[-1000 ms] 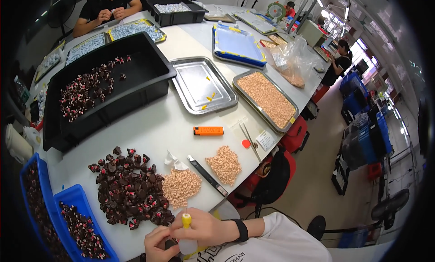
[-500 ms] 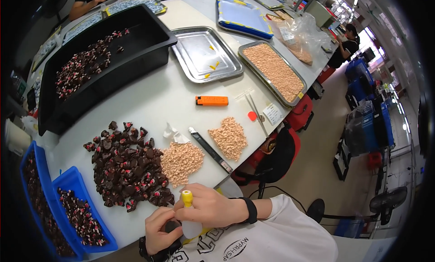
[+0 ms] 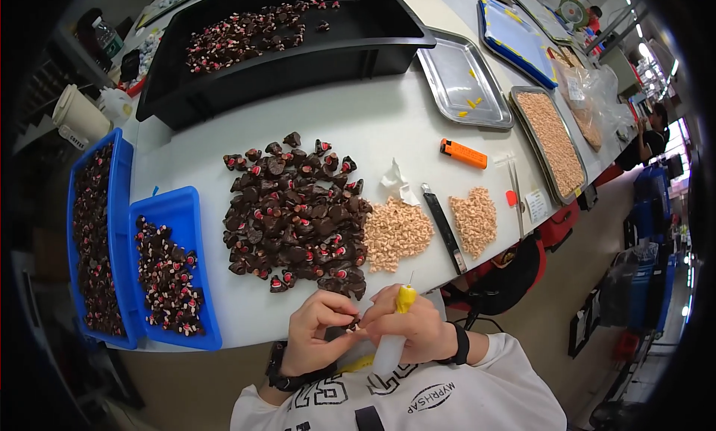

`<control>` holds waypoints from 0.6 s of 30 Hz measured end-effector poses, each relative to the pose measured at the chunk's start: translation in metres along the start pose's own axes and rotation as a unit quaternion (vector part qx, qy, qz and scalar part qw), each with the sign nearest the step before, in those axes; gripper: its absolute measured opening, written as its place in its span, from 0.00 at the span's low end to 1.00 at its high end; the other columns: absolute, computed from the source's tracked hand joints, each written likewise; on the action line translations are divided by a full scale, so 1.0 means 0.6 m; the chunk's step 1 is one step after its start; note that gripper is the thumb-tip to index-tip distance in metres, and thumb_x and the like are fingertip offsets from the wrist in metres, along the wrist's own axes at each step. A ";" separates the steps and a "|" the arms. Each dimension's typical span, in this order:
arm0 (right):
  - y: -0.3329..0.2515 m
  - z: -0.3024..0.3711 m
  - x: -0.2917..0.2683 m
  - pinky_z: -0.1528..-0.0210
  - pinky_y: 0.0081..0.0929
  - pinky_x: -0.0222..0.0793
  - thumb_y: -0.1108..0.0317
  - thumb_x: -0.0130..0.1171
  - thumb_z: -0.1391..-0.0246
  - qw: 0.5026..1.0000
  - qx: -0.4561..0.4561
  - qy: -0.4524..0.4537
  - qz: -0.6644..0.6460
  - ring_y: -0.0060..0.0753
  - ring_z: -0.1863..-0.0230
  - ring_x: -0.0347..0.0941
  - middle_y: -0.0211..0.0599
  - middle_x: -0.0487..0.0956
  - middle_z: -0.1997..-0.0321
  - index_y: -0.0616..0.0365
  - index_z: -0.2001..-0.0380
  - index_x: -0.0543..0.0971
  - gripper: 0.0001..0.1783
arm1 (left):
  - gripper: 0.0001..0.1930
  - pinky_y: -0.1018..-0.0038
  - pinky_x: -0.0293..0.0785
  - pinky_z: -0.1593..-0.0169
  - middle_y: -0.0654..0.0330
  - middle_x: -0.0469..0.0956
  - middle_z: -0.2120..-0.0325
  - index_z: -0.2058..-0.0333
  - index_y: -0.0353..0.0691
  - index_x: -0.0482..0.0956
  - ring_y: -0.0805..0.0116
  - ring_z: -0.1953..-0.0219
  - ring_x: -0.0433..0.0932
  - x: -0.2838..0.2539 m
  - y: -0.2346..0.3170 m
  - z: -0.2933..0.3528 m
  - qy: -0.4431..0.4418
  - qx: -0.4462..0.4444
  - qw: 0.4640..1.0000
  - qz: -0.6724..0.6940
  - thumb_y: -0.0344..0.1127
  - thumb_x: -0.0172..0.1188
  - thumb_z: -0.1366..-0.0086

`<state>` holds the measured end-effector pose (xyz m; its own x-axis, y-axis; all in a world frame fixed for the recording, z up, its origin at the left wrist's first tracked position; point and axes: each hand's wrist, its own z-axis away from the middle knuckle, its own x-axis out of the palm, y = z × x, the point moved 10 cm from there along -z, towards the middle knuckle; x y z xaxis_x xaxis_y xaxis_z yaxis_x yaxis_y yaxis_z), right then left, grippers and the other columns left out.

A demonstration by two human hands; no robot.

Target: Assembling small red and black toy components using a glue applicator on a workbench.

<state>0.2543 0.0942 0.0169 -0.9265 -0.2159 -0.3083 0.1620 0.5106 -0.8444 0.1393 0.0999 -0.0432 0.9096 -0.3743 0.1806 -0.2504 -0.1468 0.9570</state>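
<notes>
My left hand (image 3: 319, 332) pinches a small dark brown moulded piece (image 3: 353, 323) at its fingertips, in front of the table's near edge. My right hand (image 3: 418, 328) is wrapped round a translucent squeeze bottle (image 3: 388, 353) with a yellow cap and thin needle tip, tilted with the needle up. The right fingertips meet the same small piece, partly hiding it. Just beyond both hands lies a heap of dark brown pieces (image 3: 291, 215) with red and pink spots. Beside it are a pile of small beige pieces (image 3: 399, 233) and a smaller beige pile (image 3: 475, 222).
A black-handled cutter knife (image 3: 444, 228) separates the beige piles. Farther off lie an orange box (image 3: 463, 153), tweezers (image 3: 516, 200) and a steel tray (image 3: 466, 77). Blue bins (image 3: 211, 312) stand left, a big black tub (image 3: 298, 67) behind, a tray of beige pieces (image 3: 552, 140) right.
The view has swung left, so the table's contents sit farther right and higher. Both hands stay together; the dark piece now shows between the fingertips of both.
</notes>
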 end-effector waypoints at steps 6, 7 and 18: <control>0.010 -0.001 0.012 0.63 0.32 0.69 0.79 0.65 0.64 0.999 0.039 -0.020 -0.005 0.35 0.71 0.71 0.33 0.78 0.72 0.56 0.80 0.74 0.09 | 0.15 0.75 0.75 0.62 0.53 0.72 0.64 0.69 0.37 0.72 0.66 0.64 0.76 -0.005 0.015 0.003 0.001 0.016 0.999 -0.035 0.17 0.65 0.54; 0.014 0.002 0.013 0.62 0.32 0.69 0.78 0.65 0.63 0.999 0.047 -0.020 -0.006 0.36 0.71 0.71 0.32 0.77 0.73 0.56 0.81 0.74 0.09 | 0.15 0.75 0.75 0.62 0.53 0.72 0.64 0.69 0.37 0.72 0.66 0.64 0.76 -0.004 0.018 0.002 0.002 0.017 0.999 -0.035 0.17 0.65 0.54; 0.003 0.006 0.005 0.58 0.38 0.69 0.80 0.61 0.62 0.993 0.058 -0.038 -0.100 0.36 0.71 0.72 0.35 0.76 0.73 0.57 0.71 0.73 0.12 | 0.11 0.69 0.77 0.64 0.50 0.74 0.63 0.68 0.32 0.76 0.56 0.65 0.77 0.036 0.108 0.027 -0.027 0.209 0.941 -0.266 0.18 0.62 0.52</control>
<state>0.2529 0.0913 0.0130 -0.9163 -0.3682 -0.1576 0.0193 0.3525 -0.9356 0.1371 0.0674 0.0189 0.9276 -0.1914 -0.3207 0.1158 -0.6689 0.7343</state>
